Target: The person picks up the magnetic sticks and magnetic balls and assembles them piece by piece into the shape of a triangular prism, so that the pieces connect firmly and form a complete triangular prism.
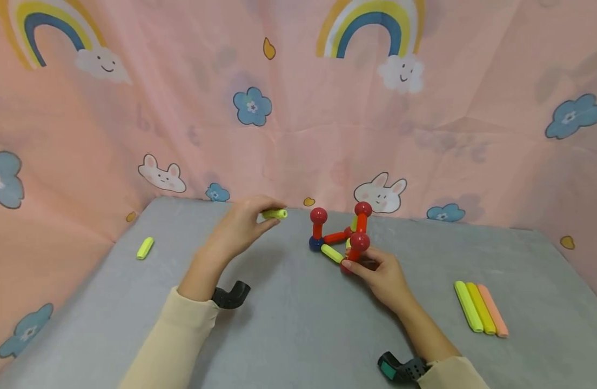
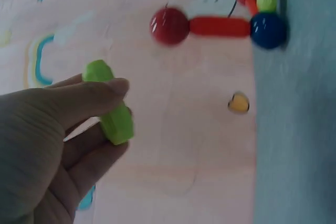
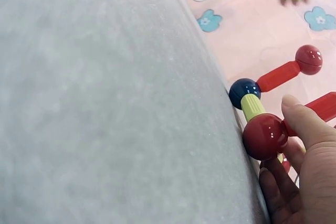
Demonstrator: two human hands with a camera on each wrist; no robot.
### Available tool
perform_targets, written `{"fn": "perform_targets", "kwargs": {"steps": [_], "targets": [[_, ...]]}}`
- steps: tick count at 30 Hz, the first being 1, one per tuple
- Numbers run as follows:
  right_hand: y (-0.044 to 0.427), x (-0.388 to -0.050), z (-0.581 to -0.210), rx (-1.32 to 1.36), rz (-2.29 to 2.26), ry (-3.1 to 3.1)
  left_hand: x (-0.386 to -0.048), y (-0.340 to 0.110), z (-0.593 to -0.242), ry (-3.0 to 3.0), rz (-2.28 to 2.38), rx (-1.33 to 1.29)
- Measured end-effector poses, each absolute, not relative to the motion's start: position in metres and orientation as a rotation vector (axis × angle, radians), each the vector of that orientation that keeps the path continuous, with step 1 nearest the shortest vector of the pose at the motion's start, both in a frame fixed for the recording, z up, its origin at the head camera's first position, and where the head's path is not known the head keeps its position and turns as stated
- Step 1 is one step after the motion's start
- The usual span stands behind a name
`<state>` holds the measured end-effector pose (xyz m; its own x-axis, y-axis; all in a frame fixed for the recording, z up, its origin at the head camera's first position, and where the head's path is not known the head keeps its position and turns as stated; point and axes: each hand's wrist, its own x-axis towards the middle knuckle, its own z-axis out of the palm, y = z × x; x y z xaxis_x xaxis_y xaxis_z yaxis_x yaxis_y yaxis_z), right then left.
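Observation:
My left hand [image 1: 240,227] is raised above the grey table and pinches a short yellow-green magnetic stick [image 2: 116,111] between thumb and fingers. To its right stands a magnetic ball-and-stick frame. Its base joins a dark blue ball [image 1: 316,243] and red balls through a yellow-green stick [image 1: 332,253] and a red stick [image 1: 335,237]. Red sticks rise from the base corners, topped by red balls [image 1: 319,215]. My right hand [image 1: 388,281] holds the frame's near corner, thumb and fingers around the lower red ball [image 3: 265,136] and the foot of its upright. Fingers partly hide that corner.
A loose yellow-green stick [image 1: 145,248] lies at the far left. On the right, a longer yellow-green stick [image 1: 468,306], a yellow one [image 1: 480,308] and an orange-pink one [image 1: 493,310] lie side by side. A pink printed cloth [image 1: 298,151] hangs behind the table.

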<state>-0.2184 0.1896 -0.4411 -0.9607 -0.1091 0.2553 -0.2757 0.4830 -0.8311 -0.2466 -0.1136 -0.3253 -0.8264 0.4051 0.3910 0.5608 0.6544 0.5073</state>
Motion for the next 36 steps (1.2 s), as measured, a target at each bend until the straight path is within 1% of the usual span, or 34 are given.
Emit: {"fn": "perform_targets", "kwargs": {"steps": [6,10,15,21,36], "targets": [[0.191,-0.217,-0.442,0.326,1.469,-2.571,-0.248,-0.068,-0.321,-2.57,-0.827,-0.998],[0.189,-0.219,-0.444,0.365,1.494,-2.544,-0.25,-0.048,-0.317,-2.525,-0.723,-1.145],[0.19,-0.22,-0.445,0.377,1.514,-2.527,-0.251,-0.03,-0.321,-2.501,-0.683,-1.241],[0.193,-0.22,-0.444,0.394,1.547,-2.493,-0.255,-0.021,-0.326,-2.494,-0.644,-1.286],[0.192,-0.219,-0.441,0.375,1.567,-2.497,-0.264,-0.023,-0.337,-2.512,-0.665,-1.266]]}}
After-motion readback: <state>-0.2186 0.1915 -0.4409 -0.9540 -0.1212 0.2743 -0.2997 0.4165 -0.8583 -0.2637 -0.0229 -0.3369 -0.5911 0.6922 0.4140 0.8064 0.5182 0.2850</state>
